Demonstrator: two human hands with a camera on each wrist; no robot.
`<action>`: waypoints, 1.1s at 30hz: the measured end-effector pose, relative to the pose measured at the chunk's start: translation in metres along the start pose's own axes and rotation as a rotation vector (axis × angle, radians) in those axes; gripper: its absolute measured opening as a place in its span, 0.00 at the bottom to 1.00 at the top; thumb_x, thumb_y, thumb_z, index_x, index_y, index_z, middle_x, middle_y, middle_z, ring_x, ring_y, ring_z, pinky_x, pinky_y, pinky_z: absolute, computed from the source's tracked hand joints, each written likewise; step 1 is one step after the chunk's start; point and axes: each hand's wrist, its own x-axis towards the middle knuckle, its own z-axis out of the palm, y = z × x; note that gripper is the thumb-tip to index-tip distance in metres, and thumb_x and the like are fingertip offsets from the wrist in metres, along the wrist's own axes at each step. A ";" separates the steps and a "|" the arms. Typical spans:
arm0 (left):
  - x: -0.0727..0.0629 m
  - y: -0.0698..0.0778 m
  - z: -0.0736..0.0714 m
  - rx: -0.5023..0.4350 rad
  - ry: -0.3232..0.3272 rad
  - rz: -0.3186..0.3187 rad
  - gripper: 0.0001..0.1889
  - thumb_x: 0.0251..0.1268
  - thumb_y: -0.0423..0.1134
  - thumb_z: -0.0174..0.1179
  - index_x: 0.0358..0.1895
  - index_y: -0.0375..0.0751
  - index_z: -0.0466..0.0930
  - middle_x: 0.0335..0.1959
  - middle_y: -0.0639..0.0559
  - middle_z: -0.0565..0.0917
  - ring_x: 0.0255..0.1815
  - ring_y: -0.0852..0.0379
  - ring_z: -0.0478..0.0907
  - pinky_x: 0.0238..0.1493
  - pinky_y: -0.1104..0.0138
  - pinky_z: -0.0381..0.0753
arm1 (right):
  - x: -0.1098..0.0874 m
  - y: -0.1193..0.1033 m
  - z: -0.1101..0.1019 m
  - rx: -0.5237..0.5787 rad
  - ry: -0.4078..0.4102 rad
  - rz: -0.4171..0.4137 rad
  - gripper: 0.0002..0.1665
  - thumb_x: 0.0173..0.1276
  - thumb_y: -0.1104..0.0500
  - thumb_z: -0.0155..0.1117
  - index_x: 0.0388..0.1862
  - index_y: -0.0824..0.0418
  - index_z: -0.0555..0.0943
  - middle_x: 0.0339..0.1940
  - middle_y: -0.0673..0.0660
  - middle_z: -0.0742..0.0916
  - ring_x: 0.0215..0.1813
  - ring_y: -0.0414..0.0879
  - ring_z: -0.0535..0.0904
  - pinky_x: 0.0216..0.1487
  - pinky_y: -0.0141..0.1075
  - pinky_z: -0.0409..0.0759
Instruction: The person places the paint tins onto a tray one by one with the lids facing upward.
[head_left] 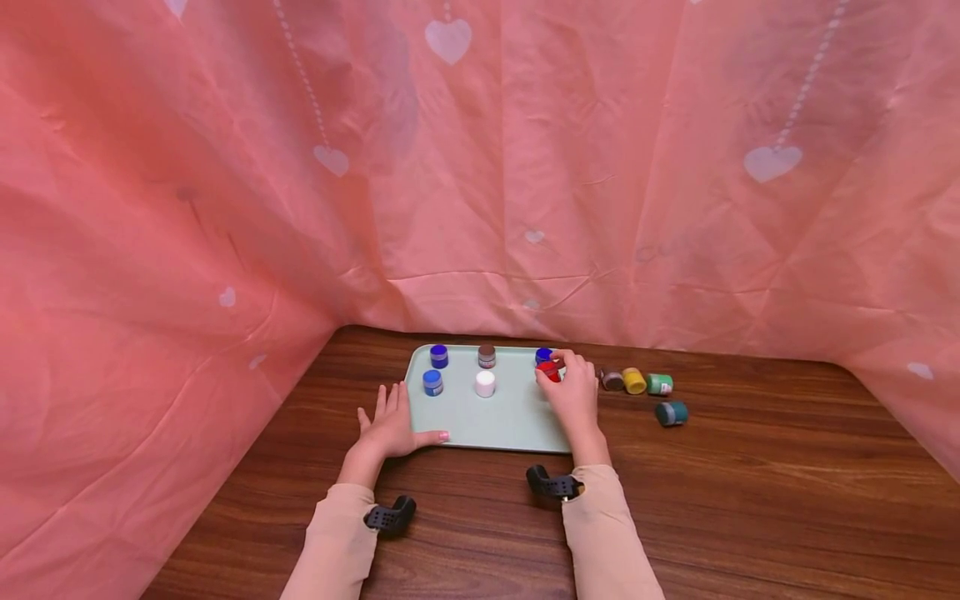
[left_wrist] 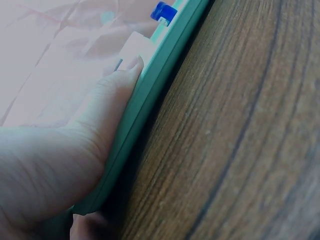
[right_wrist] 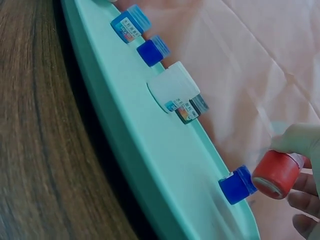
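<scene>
A pale green tray (head_left: 517,421) carries several small paint jars. My right hand (head_left: 576,400) pinches a red paint jar (right_wrist: 277,174) above the tray's right side, in front of a dark blue jar (right_wrist: 237,185). My left hand (head_left: 392,427) rests at the tray's front left corner, its fingers spread along the left edge and its thumb (left_wrist: 112,92) on the front rim. On the tray also stand a white jar (head_left: 485,384), a brown jar (head_left: 487,357), a lighter blue jar (head_left: 432,382) and another dark blue jar (head_left: 438,357).
Right of the tray, on the wooden table (head_left: 750,467), lie a dark brown jar (head_left: 612,380), a yellow jar (head_left: 634,381), a green jar (head_left: 660,384) and a teal jar (head_left: 671,413). A pink curtain (head_left: 525,167) hangs behind and at the left.
</scene>
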 end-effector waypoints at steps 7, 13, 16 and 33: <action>0.000 -0.001 0.001 -0.003 -0.002 0.001 0.69 0.45 0.76 0.62 0.78 0.32 0.35 0.80 0.35 0.42 0.81 0.37 0.30 0.70 0.30 0.31 | 0.000 0.004 0.002 0.041 -0.030 -0.013 0.22 0.58 0.57 0.72 0.50 0.65 0.79 0.41 0.64 0.83 0.39 0.55 0.75 0.41 0.41 0.72; 0.001 -0.001 0.001 0.004 -0.005 0.000 0.69 0.46 0.76 0.61 0.78 0.32 0.35 0.80 0.35 0.42 0.81 0.37 0.29 0.70 0.30 0.31 | -0.001 0.005 0.001 0.046 -0.055 -0.006 0.22 0.59 0.57 0.71 0.50 0.65 0.79 0.40 0.64 0.83 0.39 0.54 0.75 0.40 0.40 0.72; 0.000 -0.001 0.000 0.009 -0.001 0.002 0.69 0.46 0.76 0.61 0.78 0.32 0.36 0.80 0.34 0.42 0.81 0.37 0.29 0.70 0.30 0.31 | -0.001 0.005 0.000 0.036 -0.073 -0.001 0.22 0.59 0.57 0.71 0.50 0.65 0.78 0.40 0.64 0.82 0.38 0.54 0.75 0.39 0.39 0.71; 0.001 -0.001 0.002 0.006 0.001 0.004 0.70 0.45 0.77 0.61 0.78 0.31 0.36 0.80 0.34 0.43 0.81 0.36 0.30 0.70 0.30 0.32 | -0.003 0.007 0.000 0.003 -0.137 -0.011 0.21 0.57 0.59 0.68 0.49 0.65 0.78 0.38 0.63 0.82 0.38 0.54 0.77 0.40 0.41 0.74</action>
